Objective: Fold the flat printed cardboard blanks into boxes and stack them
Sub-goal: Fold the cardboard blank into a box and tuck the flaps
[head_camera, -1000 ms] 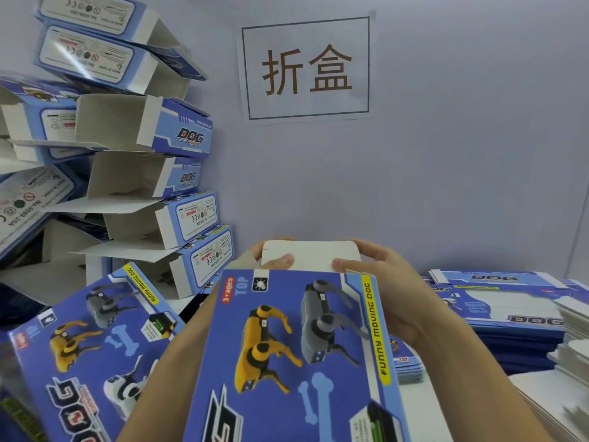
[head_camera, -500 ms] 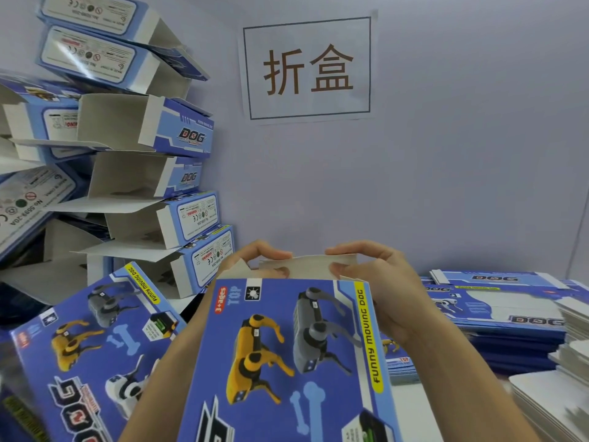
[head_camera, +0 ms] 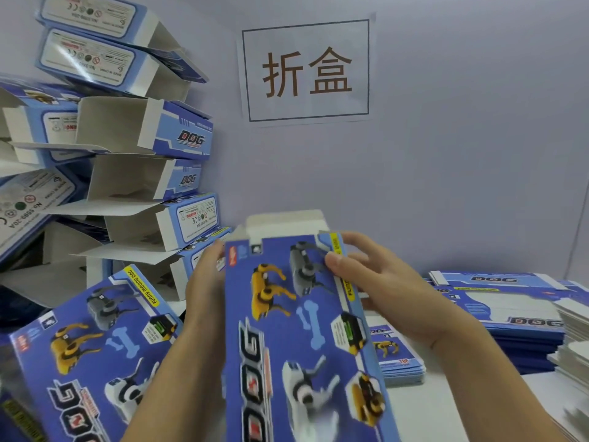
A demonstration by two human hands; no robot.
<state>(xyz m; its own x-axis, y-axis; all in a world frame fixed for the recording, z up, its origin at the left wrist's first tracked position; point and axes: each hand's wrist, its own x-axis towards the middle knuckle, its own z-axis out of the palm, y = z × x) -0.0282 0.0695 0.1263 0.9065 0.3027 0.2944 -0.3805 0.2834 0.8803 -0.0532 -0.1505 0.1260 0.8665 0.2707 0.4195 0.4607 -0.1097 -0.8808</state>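
Nearest, the box in work stands on end between both forearms, blue printed face toward the person, tilted a little to the right. Compared with a second ago it has risen and turned: more of the face shows, down to the white dog and the big lettering, and the white end flap, then pressed down under both thumbs, now stands upright and free above the far end. Judgement: the far end is not yet closed; the tuck looks released or is being reset, so this box is not ready for stacking.

The left hand lies along the box's left edge, fingers mostly behind the card; it seems to grip that side, but how far the fingers curl I cannot tell. The right hand has come off the flap and holds the upper right edge, thumb on the printed face, fingers curled round behind.

Near left, another printed box lies face up, unchanged. On the worktop to the right, the flat blanks wait in a low pile, with white card stacks at the far right edge.

Far left, the stack of folded boxes leans against the wall, several ends open. The wall sign hangs behind.
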